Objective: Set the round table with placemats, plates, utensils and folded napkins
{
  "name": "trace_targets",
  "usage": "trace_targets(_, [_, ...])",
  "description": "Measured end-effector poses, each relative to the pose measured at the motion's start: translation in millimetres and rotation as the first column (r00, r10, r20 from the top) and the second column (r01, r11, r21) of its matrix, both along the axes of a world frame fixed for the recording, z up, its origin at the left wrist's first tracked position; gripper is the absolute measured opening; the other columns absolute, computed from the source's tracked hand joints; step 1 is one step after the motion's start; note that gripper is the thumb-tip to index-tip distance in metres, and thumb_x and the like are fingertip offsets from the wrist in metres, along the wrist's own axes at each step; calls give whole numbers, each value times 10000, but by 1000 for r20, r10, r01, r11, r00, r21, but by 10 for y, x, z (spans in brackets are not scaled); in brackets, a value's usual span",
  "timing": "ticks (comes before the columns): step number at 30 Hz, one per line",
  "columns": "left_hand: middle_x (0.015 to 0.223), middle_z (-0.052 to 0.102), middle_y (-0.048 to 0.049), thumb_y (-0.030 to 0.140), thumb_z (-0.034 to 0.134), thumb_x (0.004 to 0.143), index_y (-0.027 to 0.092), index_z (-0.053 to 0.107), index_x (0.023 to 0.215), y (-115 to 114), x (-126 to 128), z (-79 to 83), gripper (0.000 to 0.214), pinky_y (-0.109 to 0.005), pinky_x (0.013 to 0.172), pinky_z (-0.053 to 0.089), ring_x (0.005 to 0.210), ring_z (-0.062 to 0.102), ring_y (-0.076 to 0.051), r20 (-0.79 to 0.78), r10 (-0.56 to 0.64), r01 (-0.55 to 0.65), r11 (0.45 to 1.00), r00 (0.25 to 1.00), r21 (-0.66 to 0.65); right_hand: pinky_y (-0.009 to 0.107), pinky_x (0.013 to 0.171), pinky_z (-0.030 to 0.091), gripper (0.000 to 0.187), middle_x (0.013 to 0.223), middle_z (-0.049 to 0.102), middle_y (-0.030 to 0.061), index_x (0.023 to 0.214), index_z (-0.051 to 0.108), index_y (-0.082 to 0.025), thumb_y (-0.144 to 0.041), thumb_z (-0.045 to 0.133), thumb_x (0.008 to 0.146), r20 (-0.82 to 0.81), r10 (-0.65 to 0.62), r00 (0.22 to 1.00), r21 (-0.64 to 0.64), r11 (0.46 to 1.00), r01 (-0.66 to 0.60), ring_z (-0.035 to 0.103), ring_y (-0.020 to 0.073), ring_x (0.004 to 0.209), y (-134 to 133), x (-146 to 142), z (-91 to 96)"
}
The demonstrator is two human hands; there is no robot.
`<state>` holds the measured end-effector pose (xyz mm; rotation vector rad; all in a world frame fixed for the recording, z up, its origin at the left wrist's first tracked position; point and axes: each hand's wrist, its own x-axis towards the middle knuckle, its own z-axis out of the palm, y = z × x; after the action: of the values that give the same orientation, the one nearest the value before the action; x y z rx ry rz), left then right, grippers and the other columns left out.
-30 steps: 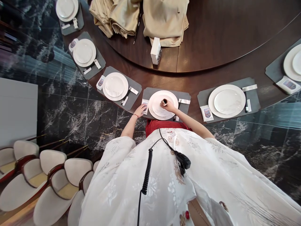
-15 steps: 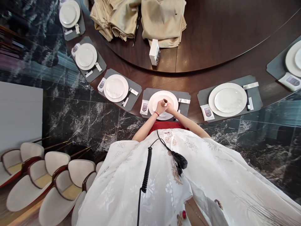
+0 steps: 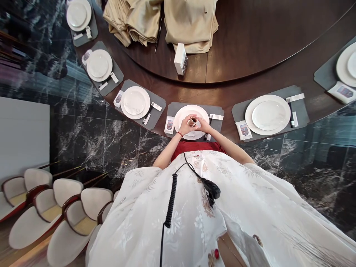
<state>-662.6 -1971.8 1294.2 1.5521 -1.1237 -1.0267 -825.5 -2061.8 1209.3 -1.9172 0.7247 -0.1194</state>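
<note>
Both hands meet over the plates (image 3: 180, 109) of the middle place setting. Between them stands a small copper-brown tube-shaped ring (image 3: 192, 121), open end up, that looks like a napkin ring; the light stuff inside it is too small to make out. My left hand (image 3: 185, 126) curls round its left side, and a red string bracelet circles that wrist. From the right, my right hand (image 3: 204, 125) closes on it with the fingertips. A grey placemat (image 3: 174, 108) lies under the plates, with a white printed packet (image 3: 169, 125) at left and dark chopsticks (image 3: 210, 120) at right.
More place settings with white plates (image 3: 268, 115) follow the round table's edge (image 3: 222, 94). Folded beige cloths (image 3: 190, 24) and a white box-like holder (image 3: 180, 59) rest on the raised turntable (image 3: 250, 44). Pale chairs (image 3: 96, 204) stand lower left.
My hands have spread slightly apart around the ring, and more of its hollow end shows. The view has shifted a little, so the table sits slightly higher and further left.
</note>
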Motion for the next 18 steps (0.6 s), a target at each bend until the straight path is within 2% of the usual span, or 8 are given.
trace_targets(3, [1355, 632, -193, 275, 875, 636, 137, 581, 1292, 100, 65, -62, 732, -440, 1097, 473, 1297, 603, -292, 10, 1, -1, 999, 1000, 42, 545, 1213, 379, 848, 1516, 543, 164, 1471, 515, -186, -324, 851, 705, -37, -34, 999, 22, 999, 35, 501, 361, 1414, -107, -215, -67])
trace_targets(6, [1448, 557, -223, 368, 883, 667, 136, 532, 1353, 262, 118, -76, 805, -449, 1104, 462, 1364, 548, -307, 26, 71, -73, 991, 997, 115, 508, 1204, 407, 755, 1498, 563, 161, 1457, 535, -189, -285, 796, 755, -68, -140, 988, 32, 989, 142, 540, 339, 1387, -360, -298, -90])
trace_targets(10, [1466, 529, -245, 464, 850, 674, 126, 514, 1359, 647, 146, -74, 835, -469, 1099, 473, 1392, 517, -333, 46, 301, -304, 925, 952, 230, 450, 1124, 496, 537, 1352, 665, 174, 1346, 622, -139, -231, 695, 821, -158, -341, 927, 45, 935, 351, 649, 294, 1239, -1075, -50, -56])
trace_targets(12, [1423, 569, -232, 491, 866, 616, 126, 551, 1313, 920, 99, -83, 847, -489, 1133, 451, 1373, 531, -347, 94, 328, -341, 903, 940, 260, 410, 1086, 523, 459, 1272, 704, 176, 1289, 656, -113, -196, 656, 838, -184, -405, 896, 49, 906, 420, 692, 257, 1139, -1586, 230, -9])
trace_targets(13, [1384, 601, -222, 508, 860, 609, 130, 575, 1277, 1075, 48, -92, 819, -502, 1137, 449, 1347, 552, -352, 122, 357, -377, 881, 926, 286, 390, 1072, 530, 432, 1245, 716, 176, 1265, 671, -104, -176, 642, 840, -189, -429, 884, 47, 895, 444, 704, 239, 1094, -1863, 399, 22])
trace_targets(15, [1367, 622, -201, 552, 786, 693, 146, 590, 1258, 1416, -115, -114, 723, -505, 1119, 478, 1326, 582, -344, 127, 477, -489, 801, 870, 344, 356, 1067, 524, 386, 1214, 731, 173, 1215, 698, -96, -145, 618, 841, -183, -470, 864, 21, 876, 481, 709, 213, 1058, -2428, 773, 86])
trace_targets(17, [1370, 628, -191, 587, 689, 782, 156, 600, 1242, 1785, -352, -140, 637, -498, 1115, 498, 1318, 603, -337, 143, 619, -618, 679, 772, 396, 337, 1077, 504, 335, 1192, 740, 168, 1160, 720, -97, -132, 593, 852, -172, -510, 843, -21, 857, 515, 701, 207, 1079, -2956, 1160, 135])
trace_targets(18, [1356, 640, -180, 610, 667, 785, 166, 604, 1231, 1975, -492, -150, 632, -496, 1113, 509, 1318, 609, -345, 173, 688, -685, 595, 704, 420, 334, 1076, 498, 316, 1182, 742, 166, 1143, 723, -98, -134, 579, 865, -161, -521, 839, -39, 852, 522, 695, 207, 1091, -3189, 1347, 146])
